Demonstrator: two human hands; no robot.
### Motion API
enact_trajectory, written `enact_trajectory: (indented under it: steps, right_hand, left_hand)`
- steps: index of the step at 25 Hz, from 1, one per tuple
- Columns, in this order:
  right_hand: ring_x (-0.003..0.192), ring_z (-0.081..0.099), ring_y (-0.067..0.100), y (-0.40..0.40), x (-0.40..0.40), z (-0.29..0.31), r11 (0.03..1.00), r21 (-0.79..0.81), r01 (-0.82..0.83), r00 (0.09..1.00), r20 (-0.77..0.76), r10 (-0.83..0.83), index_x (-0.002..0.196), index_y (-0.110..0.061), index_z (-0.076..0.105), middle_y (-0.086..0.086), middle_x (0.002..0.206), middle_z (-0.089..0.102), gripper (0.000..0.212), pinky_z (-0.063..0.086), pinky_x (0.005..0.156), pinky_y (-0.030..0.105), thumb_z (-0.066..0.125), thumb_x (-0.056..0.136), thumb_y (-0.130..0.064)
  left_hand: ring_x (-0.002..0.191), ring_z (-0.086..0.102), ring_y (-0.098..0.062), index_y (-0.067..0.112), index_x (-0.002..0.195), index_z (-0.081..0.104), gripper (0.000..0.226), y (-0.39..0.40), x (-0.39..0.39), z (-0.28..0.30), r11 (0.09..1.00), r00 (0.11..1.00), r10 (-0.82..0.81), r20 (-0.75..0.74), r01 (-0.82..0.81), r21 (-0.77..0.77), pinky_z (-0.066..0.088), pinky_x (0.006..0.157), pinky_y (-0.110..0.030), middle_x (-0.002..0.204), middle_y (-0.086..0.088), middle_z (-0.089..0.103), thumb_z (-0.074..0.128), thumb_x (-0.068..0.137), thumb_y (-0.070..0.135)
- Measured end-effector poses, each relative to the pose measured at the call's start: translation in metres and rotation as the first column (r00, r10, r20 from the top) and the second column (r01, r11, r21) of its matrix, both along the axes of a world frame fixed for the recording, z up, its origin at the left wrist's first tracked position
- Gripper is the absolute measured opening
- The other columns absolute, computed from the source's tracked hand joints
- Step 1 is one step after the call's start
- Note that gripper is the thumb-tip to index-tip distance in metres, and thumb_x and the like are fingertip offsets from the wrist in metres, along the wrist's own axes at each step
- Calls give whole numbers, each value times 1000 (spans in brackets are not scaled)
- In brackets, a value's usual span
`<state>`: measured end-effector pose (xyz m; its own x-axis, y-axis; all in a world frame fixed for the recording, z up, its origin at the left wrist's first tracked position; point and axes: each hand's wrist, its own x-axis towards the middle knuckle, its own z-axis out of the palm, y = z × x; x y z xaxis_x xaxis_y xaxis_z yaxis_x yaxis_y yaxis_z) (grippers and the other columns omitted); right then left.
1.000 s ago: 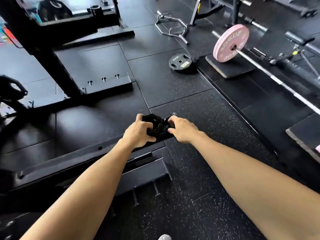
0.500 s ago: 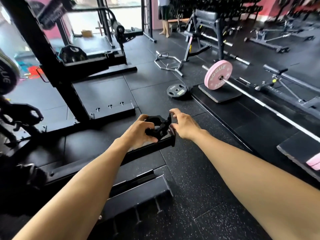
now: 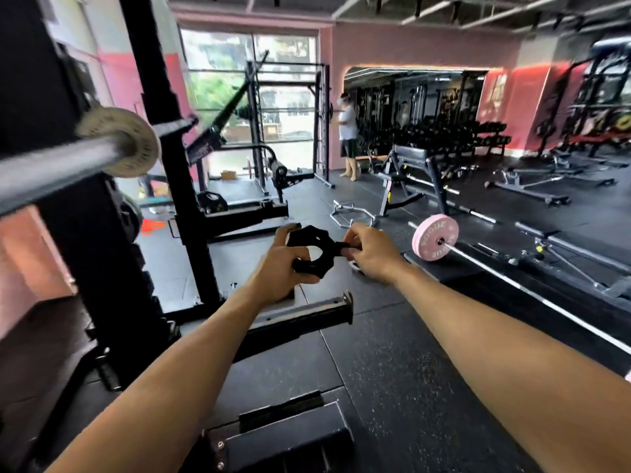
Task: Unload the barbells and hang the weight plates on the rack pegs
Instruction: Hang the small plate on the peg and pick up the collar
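Observation:
A black barbell collar clamp (image 3: 316,249) hangs in front of me at chest height. My left hand (image 3: 278,273) grips its ring from the left. My right hand (image 3: 370,252) pinches its lever on the right side. A barbell sleeve (image 3: 68,162) with a pale end collar (image 3: 128,141) juts in from the upper left, blurred. Farther right, a pink weight plate (image 3: 434,241) sits on a barbell (image 3: 532,288) lying on the floor.
A black rack upright (image 3: 170,158) stands just left of my hands, its floor beam (image 3: 307,315) below them. A trap bar (image 3: 351,215) and a bench (image 3: 420,172) lie beyond. A person (image 3: 348,138) stands at the back by the window.
My view has swung up from the floor to the room. Both hands have lifted the collar clamp off the rack's floor beam, and the right hand has taken hold of its lever.

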<state>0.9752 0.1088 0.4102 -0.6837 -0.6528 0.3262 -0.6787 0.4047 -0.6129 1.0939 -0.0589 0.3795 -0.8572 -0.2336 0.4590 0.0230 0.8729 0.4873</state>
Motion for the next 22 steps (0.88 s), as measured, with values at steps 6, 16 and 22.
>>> enact_trajectory:
  steps: [6,16,22]
  right_hand:
    - [94,69,28,15,92,71,955,-280,-95,924,333,190,93,-14,58,12,101,67,16,56,88,44,70,82,-15]
    - [84,73,35,12,236,155,865,-465,-188,802,436,409,107,-11,56,15,106,68,36,60,79,42,75,81,-27]
    - [77,73,33,13,319,167,834,-513,-202,806,398,439,103,-12,53,21,97,71,31,60,76,38,75,83,-19]
  left_hand:
    - [117,55,-21,4,102,62,30,32,98,67,996,973,70,-220,-56,68,54,90,-31,133,7,39,77,76,-2]
    - [108,52,-22,14,95,55,46,40,242,147,967,902,111,-418,-196,-165,45,88,-27,123,-5,43,88,63,15]
    - [122,50,-19,19,138,30,93,48,333,172,993,917,73,-391,-105,-61,45,100,-36,128,5,50,84,62,14]
